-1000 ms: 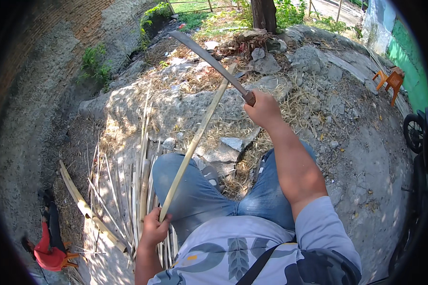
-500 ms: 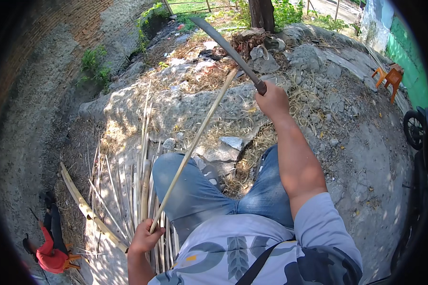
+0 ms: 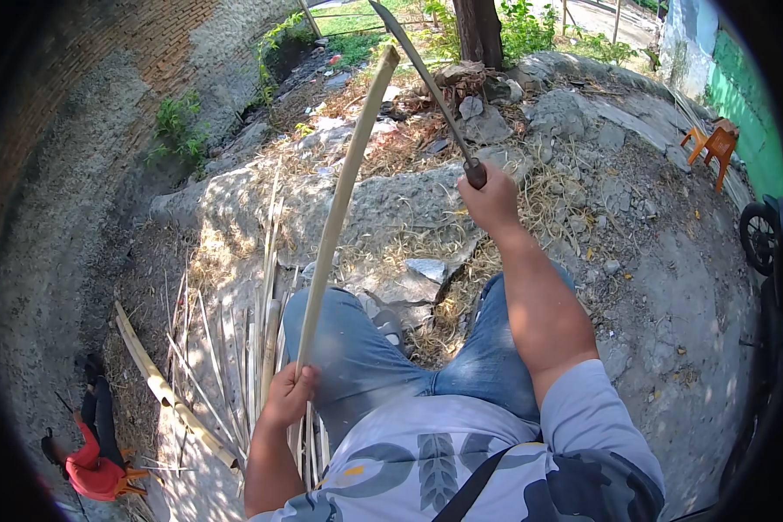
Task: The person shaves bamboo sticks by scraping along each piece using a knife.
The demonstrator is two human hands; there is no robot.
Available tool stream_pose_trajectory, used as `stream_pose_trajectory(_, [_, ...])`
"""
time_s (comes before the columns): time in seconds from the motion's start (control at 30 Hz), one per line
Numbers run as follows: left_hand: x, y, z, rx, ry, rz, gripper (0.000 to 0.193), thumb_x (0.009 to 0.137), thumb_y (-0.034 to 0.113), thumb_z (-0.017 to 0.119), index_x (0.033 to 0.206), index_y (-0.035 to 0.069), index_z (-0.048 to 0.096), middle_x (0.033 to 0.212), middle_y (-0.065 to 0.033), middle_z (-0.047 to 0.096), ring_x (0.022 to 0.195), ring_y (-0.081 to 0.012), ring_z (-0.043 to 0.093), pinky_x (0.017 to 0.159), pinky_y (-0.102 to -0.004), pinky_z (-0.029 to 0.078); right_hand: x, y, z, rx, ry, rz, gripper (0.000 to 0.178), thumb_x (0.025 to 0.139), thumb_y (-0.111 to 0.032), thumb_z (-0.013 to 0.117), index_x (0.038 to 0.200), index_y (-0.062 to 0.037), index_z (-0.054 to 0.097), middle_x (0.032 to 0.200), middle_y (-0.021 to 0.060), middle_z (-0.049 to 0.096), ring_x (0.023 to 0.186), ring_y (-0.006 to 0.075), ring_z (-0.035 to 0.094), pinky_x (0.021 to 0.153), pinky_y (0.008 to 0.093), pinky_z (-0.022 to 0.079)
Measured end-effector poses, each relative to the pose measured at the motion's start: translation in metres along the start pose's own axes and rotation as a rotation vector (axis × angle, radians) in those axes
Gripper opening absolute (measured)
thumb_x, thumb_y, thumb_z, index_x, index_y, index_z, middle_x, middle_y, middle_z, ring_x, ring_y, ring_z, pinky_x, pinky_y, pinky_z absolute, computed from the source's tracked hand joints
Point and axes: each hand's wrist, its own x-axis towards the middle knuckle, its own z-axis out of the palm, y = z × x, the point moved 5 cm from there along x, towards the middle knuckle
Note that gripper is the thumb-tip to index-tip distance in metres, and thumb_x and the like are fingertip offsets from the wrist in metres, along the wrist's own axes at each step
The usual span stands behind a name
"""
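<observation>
My right hand [image 3: 490, 198] is wrapped round the dark wooden handle of a machete [image 3: 426, 83], its long blade slanting up and away to the left. Low on the left, my left hand [image 3: 290, 396] grips the near end of a long pale bamboo strip [image 3: 335, 213]. The strip rises over my left knee, and its far end stands just left of the machete blade, with a narrow gap between them. Beside my left leg, many thin bamboo strips [image 3: 254, 348] lie on the ground, with a thicker bamboo piece [image 3: 271, 344] among them.
A split bamboo length [image 3: 174, 396] lies further left. Beyond it a person in a red top [image 3: 94, 465] sits on an orange stool. Ahead are a low concrete ledge [image 3: 261, 204], broken slabs [image 3: 426, 268] and a tree trunk [image 3: 478, 35]. Orange chairs [image 3: 713, 150] and a motorbike wheel [image 3: 759, 237] stand right.
The bamboo strip has swung more upright, its far end rising toward the machete tip and its broad side showing. My left hand has moved up and right; the machete has tilted steeper.
</observation>
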Motion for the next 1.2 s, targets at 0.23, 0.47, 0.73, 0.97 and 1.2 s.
stream_pose_trajectory(0.23, [0.045,0.034,0.01,-0.083,0.31,0.052,0.03,0.106,0.03,0.06,0.116,0.002,0.064,0.08,0.0006,0.06,0.065,-0.0074,0.055,0.059,-0.0251,0.046,-0.026,-0.041,0.012,-0.07,-0.175,-0.396,0.018,0.075,-0.02,0.077,0.084,-0.011,0.063,0.075,0.011,0.067,0.073,0.035,0.068,0.066,0.0469,0.053])
stream_pose_trajectory(0.47, [0.065,0.03,0.01,0.196,0.227,-0.107,0.04,0.087,0.026,0.083,0.111,0.0,0.064,0.087,-0.0031,0.068,0.073,-0.011,0.062,0.065,-0.0284,0.052,-0.074,-0.067,0.067,-0.319,-0.431,-0.813,0.022,0.07,-0.023,0.074,0.085,-0.0141,0.06,0.072,0.0058,0.066,0.07,0.0293,0.069,0.065,0.0445,0.053])
stream_pose_trajectory(0.73, [0.064,0.04,0.014,0.22,0.146,-0.036,0.042,0.079,0.023,0.089,0.104,-0.001,0.065,0.086,-0.0034,0.067,0.075,-0.0097,0.061,0.066,-0.0281,0.051,-0.056,-0.055,0.068,-0.415,-0.447,-0.721,0.019,0.073,-0.023,0.073,0.083,-0.0142,0.06,0.07,0.0072,0.064,0.07,0.0313,0.069,0.065,0.0463,0.053])
stream_pose_trajectory(0.97, [0.071,0.046,0.013,0.294,0.09,-0.177,0.039,0.079,0.022,0.089,0.101,0.0,0.065,0.085,-0.0017,0.066,0.073,-0.0086,0.059,0.065,-0.0262,0.049,-0.082,-0.065,0.084,-0.368,-0.476,-0.711,0.017,0.074,-0.023,0.072,0.083,-0.0143,0.06,0.069,0.0081,0.065,0.068,0.0319,0.067,0.064,0.0468,0.052])
stream_pose_trajectory(1.2, [0.065,0.044,0.01,0.213,0.05,-0.119,0.039,0.078,0.022,0.089,0.099,0.002,0.064,0.083,-0.0013,0.065,0.072,-0.0082,0.059,0.064,-0.0259,0.049,-0.066,-0.065,0.079,-0.425,-0.411,-0.728,0.015,0.07,-0.018,0.072,0.081,-0.0138,0.063,0.07,0.0081,0.066,0.068,0.0321,0.068,0.066,0.0469,0.052])
